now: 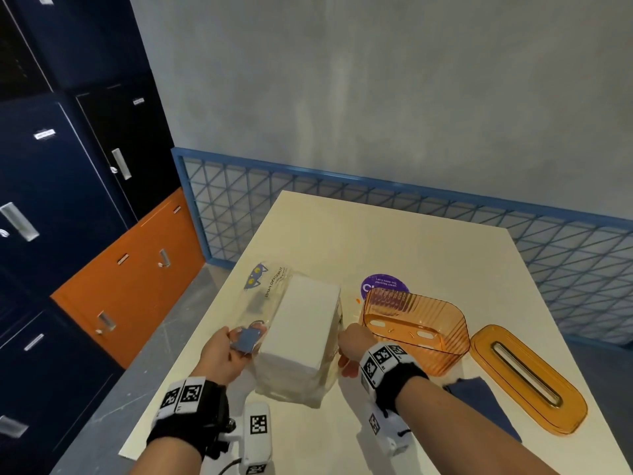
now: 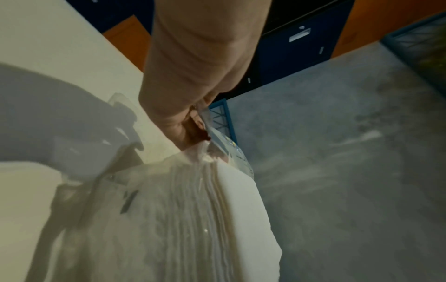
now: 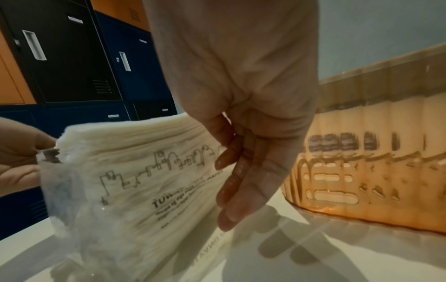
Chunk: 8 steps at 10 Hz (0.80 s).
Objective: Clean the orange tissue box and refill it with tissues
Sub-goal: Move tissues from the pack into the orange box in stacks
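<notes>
There is one tissue pack [image 1: 298,330], one orange box [image 1: 445,358], one lid [image 1: 565,414], one blue cloth [image 1: 479,395], one sticker [image 1: 380,282].

Head camera above, two wrist cameras close in

The head camera looked forward and down over the table [image 1: 394,241], taking in the lockers [image 1: 51,183] to the left and the grey wall [image 1: 376,80] beyond. The left wrist camera sat very near, facing along the left hand [image 2: 193,66] toward the floor [image 2: 337,152]. The right wrist camera faced along the right hand [image 3: 241,95], low over the tabletop, with the orange tissue box [image 3: 374,152] just beside. All three shared the tissue pack [image 1: 298,323].
</notes>
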Each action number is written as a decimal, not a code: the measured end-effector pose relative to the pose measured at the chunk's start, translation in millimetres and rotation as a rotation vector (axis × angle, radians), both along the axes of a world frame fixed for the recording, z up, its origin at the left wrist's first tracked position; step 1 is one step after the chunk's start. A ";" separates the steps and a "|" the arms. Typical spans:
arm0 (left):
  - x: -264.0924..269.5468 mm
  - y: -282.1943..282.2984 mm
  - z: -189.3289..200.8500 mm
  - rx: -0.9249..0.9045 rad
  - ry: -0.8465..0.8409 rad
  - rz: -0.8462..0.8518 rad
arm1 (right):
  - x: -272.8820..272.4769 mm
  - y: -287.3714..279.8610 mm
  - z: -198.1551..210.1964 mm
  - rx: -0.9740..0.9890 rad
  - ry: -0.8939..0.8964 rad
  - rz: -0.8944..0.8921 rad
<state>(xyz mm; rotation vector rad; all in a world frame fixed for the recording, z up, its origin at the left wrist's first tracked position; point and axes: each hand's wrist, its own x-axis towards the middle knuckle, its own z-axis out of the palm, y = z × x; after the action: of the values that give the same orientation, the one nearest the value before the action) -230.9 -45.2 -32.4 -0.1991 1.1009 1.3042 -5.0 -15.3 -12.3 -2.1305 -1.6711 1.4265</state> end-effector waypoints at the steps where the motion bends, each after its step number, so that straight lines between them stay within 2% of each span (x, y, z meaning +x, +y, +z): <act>1: 0.5 -8.0 8.1 -0.017 0.112 -0.061 | 1.3 2.7 1.6 0.008 0.003 0.008; 2: -1.6 -16.5 3.9 -0.087 0.245 -0.032 | 2.2 2.6 3.4 0.009 0.013 0.004; 3: -5.1 -19.8 -8.1 -0.187 0.520 -0.106 | 1.6 -0.1 5.4 -0.005 0.040 0.008; 4: 3.8 -25.2 -3.5 -0.255 1.119 -0.219 | 3.6 -2.5 16.7 -0.007 0.062 0.007; 5: 26.0 -28.5 11.5 -0.166 1.807 -0.358 | 21.8 -1.8 34.7 0.152 0.065 -0.009; 6: 59.2 -21.3 19.3 0.157 2.031 -0.510 | 65.1 2.4 41.7 0.423 -0.164 -0.032; 7: 96.8 -4.3 24.9 0.329 2.068 -0.735 | 115.2 3.5 33.4 0.530 -0.462 -0.136; 8: 121.1 13.0 24.5 0.199 2.108 -0.979 | 152.2 -1.0 16.1 0.411 -0.611 -0.221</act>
<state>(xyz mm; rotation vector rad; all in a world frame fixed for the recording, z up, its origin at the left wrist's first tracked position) -109.8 -32.3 -7.9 2.0348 2.1575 0.2542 147.1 -16.3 3.8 -2.5187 -1.6186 0.3341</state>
